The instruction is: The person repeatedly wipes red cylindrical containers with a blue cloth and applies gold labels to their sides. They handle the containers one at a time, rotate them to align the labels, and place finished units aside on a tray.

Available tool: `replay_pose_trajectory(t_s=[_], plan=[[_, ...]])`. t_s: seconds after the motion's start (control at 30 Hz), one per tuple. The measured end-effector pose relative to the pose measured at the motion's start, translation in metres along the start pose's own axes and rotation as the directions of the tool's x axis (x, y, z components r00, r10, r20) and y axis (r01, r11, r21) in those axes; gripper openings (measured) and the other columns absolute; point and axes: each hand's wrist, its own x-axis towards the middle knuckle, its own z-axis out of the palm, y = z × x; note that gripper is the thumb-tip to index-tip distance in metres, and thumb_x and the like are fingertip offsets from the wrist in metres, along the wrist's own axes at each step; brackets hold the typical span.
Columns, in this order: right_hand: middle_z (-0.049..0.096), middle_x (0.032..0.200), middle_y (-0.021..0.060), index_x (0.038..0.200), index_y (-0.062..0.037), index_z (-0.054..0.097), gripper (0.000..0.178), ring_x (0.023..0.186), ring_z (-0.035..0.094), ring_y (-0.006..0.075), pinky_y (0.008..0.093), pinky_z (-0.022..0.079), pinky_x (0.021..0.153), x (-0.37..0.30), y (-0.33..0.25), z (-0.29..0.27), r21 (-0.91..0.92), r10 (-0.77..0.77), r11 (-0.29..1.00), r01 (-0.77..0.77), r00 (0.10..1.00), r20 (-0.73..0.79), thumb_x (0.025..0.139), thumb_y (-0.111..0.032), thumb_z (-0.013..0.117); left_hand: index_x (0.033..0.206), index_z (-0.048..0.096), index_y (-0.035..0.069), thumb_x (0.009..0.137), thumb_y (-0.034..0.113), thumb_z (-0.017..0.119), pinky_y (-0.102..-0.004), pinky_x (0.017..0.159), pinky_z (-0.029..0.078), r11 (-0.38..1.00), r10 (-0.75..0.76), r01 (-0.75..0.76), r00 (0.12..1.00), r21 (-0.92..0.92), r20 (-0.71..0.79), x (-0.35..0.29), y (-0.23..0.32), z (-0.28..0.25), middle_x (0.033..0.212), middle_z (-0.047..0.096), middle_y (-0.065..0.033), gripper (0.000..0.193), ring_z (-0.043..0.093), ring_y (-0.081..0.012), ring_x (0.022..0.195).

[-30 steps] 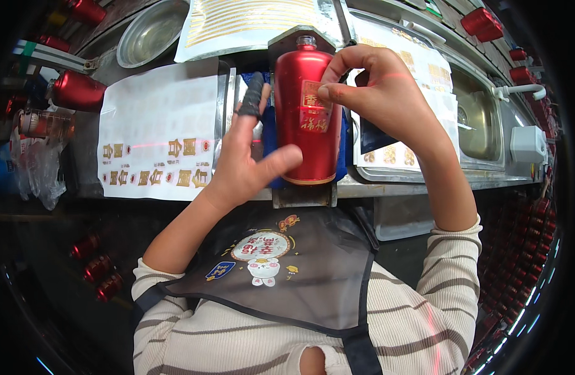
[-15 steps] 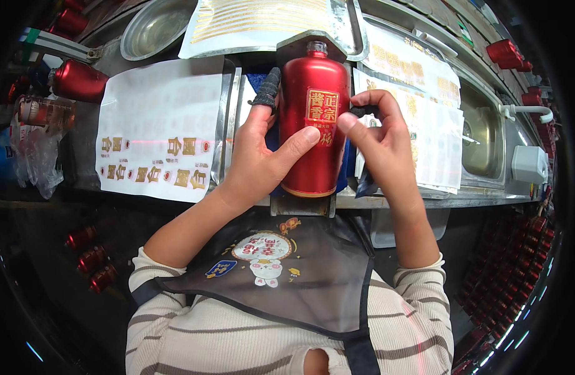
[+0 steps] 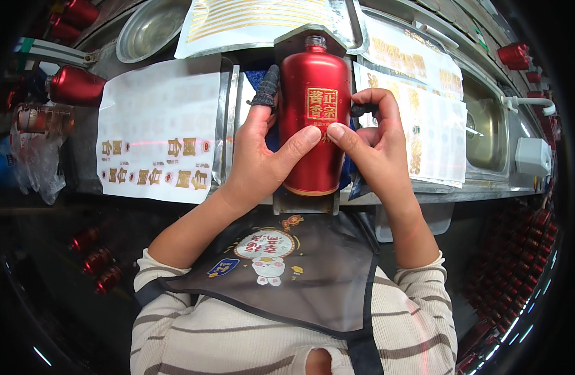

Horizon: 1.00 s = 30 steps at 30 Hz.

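Bottle: a red metallic bottle (image 3: 314,109) lies lengthwise in a grey cradle jig (image 3: 305,201) at the front edge of the workbench, neck pointing toward the far edge.
Label: a small square gold label (image 3: 322,103) sits on the upper face of the bottle, just above both thumbs.
Left hand: the left hand (image 3: 262,159) wraps the left flank of the bottle; its thumb presses on the red surface below the label. The index finger, in a dark knitted finger cot (image 3: 265,87), lies along the bottle's left shoulder. The hand is closed around the bottle.
Right hand: the right hand (image 3: 378,147) clasps the right flank; its thumb meets the left thumb on the bottle face, and the curled fingers grip the right side.
Left of jig: a white transfer sheet (image 3: 159,131) with gold decals lies flat on the bench, touching the jig's metal rail.
Right of jig: further decal sheets (image 3: 425,125) overlap toward a steel sink (image 3: 487,140) at the right end.
Far edge: a round steel bowl (image 3: 150,28) and another red bottle (image 3: 75,84) lying on its side stand near the left far corner.
Risk, skew: uneven thumb pressure would probably shift the label off square.
Risk, creases: rubbing from the edges inward could trap air under the label.
Risk, roll: the bottle is round; a sideways push may turn it in the cradle.
Risk, smear: the bare thumbs could mark the glossy finish.
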Motion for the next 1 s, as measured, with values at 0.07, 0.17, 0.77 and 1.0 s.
replay_pose_trajectory(t_s=[0.07, 0.17, 0.77, 1.0], plan=[[0.058, 0.108, 0.0127, 0.116, 0.0025, 0.049, 0.056, 0.064, 0.055, 0.0026, 0.0180, 0.044, 0.053, 0.002, 0.001, -0.001, -0.061, -0.005, 0.998, 0.005, 1.000, -0.002, 0.080, -0.024, 0.082, 0.137, 0.040, -0.007, 0.090, 0.018, 0.073, -0.0326, 0.096, 0.049, 0.999, -0.053, 0.053, 0.999, 0.014, 0.014, -0.001, 0.002, -0.001, 0.125, 0.060, -0.0177, 0.063, 0.060, -0.0188, 0.113], [0.053, 0.115, 0.0086, 0.120, -0.0029, 0.047, 0.050, 0.064, 0.056, -0.0016, 0.0124, 0.044, 0.057, 0.002, 0.000, 0.000, -0.050, 0.032, 0.998, -0.031, 0.999, 0.018, 0.083, -0.014, 0.079, 0.129, 0.046, -0.007, 0.090, 0.019, 0.074, -0.0321, 0.093, 0.051, 0.996, -0.086, 0.086, 0.996, 0.006, 0.006, -0.001, 0.001, -0.001, 0.120, 0.062, -0.0173, 0.054, 0.062, -0.0183, 0.109], [0.048, 0.116, 0.0072, 0.121, 0.0003, 0.048, 0.027, 0.082, 0.051, -0.0004, 0.0166, 0.044, 0.072, -0.003, 0.014, -0.008, 0.145, -0.053, 0.989, 0.042, 0.996, 0.073, 0.095, -0.004, 0.055, 0.141, 0.042, -0.004, 0.105, 0.021, 0.049, -0.0302, 0.105, 0.041, 0.955, -0.119, 0.133, 0.991, -0.266, 0.067, -0.003, -0.007, -0.014, 0.129, 0.058, -0.0089, 0.045, 0.052, -0.0116, 0.121], [0.057, 0.104, 0.0074, 0.120, -0.0011, 0.044, 0.048, 0.060, 0.050, -0.0012, 0.0151, 0.039, 0.052, -0.006, 0.016, 0.005, 0.118, -0.107, 0.987, 0.106, 0.994, 0.009, 0.087, -0.016, 0.075, 0.145, 0.038, -0.004, 0.095, 0.019, 0.066, -0.0329, 0.105, 0.043, 0.990, -0.049, 0.057, 0.997, -0.130, 0.063, -0.006, -0.007, -0.008, 0.133, 0.056, -0.0134, 0.062, 0.055, -0.0166, 0.120]])
